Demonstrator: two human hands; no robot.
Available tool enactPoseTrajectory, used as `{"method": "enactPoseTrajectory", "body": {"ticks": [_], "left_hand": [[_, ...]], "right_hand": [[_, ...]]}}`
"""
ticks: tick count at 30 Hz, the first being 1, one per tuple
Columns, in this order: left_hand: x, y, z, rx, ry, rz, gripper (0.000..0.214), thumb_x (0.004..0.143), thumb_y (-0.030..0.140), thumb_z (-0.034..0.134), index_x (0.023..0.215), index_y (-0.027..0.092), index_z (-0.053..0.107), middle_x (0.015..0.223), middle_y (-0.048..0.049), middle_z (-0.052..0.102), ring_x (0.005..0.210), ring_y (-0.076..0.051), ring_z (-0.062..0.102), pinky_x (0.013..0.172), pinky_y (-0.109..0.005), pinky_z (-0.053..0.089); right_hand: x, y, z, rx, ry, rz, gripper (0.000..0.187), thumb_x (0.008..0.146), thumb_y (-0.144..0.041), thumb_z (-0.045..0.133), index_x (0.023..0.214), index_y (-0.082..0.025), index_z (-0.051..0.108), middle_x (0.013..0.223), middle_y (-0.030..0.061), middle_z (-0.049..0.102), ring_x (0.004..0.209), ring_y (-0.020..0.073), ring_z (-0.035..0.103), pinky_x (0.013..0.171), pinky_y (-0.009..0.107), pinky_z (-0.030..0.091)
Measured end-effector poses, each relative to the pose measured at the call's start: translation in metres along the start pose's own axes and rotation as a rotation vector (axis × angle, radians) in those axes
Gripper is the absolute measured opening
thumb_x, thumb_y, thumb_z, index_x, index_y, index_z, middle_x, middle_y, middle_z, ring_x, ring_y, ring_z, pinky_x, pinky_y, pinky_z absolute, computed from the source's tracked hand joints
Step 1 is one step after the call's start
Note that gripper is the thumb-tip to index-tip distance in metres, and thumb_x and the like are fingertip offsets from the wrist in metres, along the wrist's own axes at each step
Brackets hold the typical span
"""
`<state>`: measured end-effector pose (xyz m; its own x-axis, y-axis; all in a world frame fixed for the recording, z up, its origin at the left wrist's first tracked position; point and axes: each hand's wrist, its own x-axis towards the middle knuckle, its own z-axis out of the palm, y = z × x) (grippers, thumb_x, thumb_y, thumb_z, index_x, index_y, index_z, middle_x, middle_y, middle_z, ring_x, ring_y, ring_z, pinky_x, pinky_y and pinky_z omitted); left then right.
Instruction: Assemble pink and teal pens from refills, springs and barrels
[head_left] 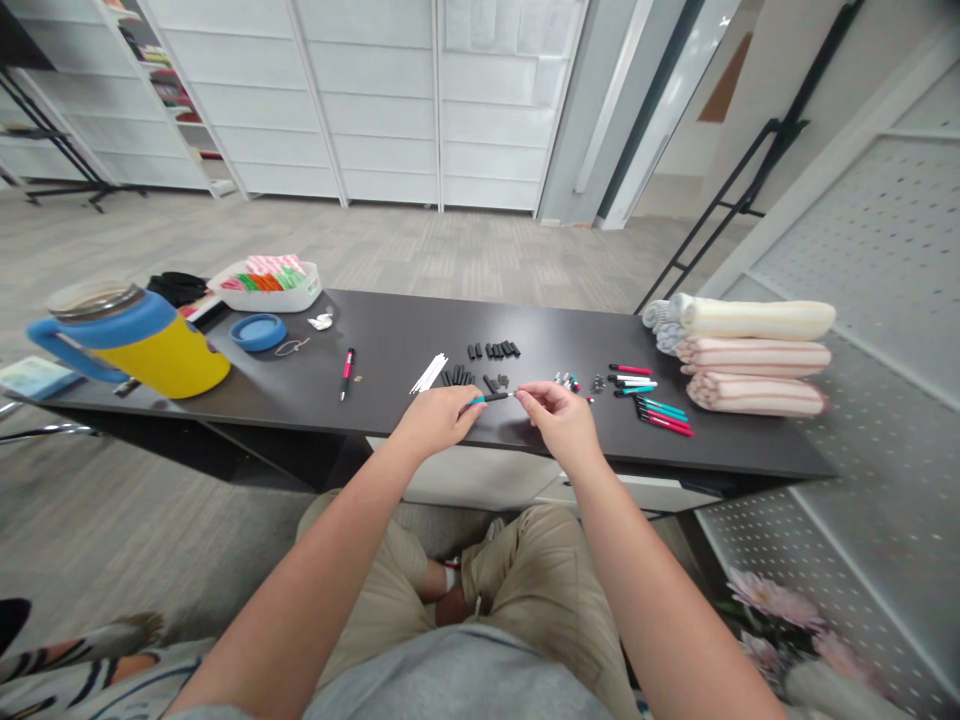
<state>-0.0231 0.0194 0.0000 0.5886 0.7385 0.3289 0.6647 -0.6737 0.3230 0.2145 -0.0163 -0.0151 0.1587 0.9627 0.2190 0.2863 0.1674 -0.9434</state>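
My left hand (pixel 439 417) is closed around a teal and black pen (pixel 491 398) held level above the dark table (pixel 390 340). My right hand (pixel 559 415) pinches the pen's right tip. Just behind the hands lie white refill sticks (pixel 428 374), several small black pen parts (pixel 493 350) and small silver parts (pixel 566 380). Finished pens in red, teal and white (pixel 652 400) lie to the right of my right hand. A lone red and black pen (pixel 346 372) lies to the left.
A yellow jug with a blue handle (pixel 135 340) stands at the table's left end, beside a blue lid (pixel 258 331) and a white tray of coloured items (pixel 270 282). Folded towels (pixel 750 355) are stacked at the right end. My knees are under the table edge.
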Motion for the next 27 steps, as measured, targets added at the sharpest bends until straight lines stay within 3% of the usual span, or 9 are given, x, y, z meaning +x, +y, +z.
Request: {"method": "enactPoseTrajectory", "body": {"ticks": [10, 18, 23, 27], "left_hand": [[0.000, -0.001, 0.002, -0.030, 0.008, 0.029, 0.023, 0.105, 0.038, 0.050, 0.104, 0.024, 0.069, 0.095, -0.0037, 0.075, 0.087, -0.022, 0.069, 0.072, -0.030, 0.044], [-0.001, -0.004, 0.005, -0.044, 0.016, 0.071, 0.024, 0.104, 0.036, 0.053, 0.112, 0.024, 0.072, 0.104, -0.0044, 0.077, 0.092, -0.023, 0.071, 0.075, -0.031, 0.046], [-0.001, -0.004, 0.005, -0.041, 0.016, 0.082, 0.024, 0.104, 0.036, 0.054, 0.112, 0.025, 0.073, 0.099, -0.0050, 0.077, 0.089, -0.022, 0.071, 0.074, -0.031, 0.046], [-0.002, -0.004, 0.006, -0.032, 0.021, 0.087, 0.025, 0.105, 0.038, 0.053, 0.112, 0.025, 0.073, 0.100, -0.0052, 0.077, 0.091, -0.023, 0.071, 0.075, -0.032, 0.046]], "right_hand": [[0.000, 0.009, 0.000, 0.010, -0.105, -0.024, 0.036, 0.087, -0.052, 0.076, 0.105, -0.021, 0.079, 0.090, 0.0066, 0.077, 0.075, 0.0185, 0.064, 0.063, 0.028, 0.048], [-0.004, 0.005, -0.001, -0.148, -0.153, 0.026, 0.035, 0.090, -0.054, 0.070, 0.100, -0.022, 0.079, 0.078, 0.0027, 0.074, 0.066, 0.0180, 0.061, 0.060, 0.029, 0.044], [-0.006, -0.005, -0.001, -0.343, -0.168, -0.083, 0.039, 0.101, -0.053, 0.054, 0.088, -0.022, 0.074, 0.070, 0.0018, 0.069, 0.065, 0.0187, 0.061, 0.062, 0.030, 0.040], [-0.005, -0.008, 0.000, -0.437, -0.206, -0.218, 0.041, 0.107, -0.047, 0.044, 0.085, -0.022, 0.068, 0.079, 0.0034, 0.071, 0.074, 0.0193, 0.063, 0.068, 0.029, 0.040]]}}
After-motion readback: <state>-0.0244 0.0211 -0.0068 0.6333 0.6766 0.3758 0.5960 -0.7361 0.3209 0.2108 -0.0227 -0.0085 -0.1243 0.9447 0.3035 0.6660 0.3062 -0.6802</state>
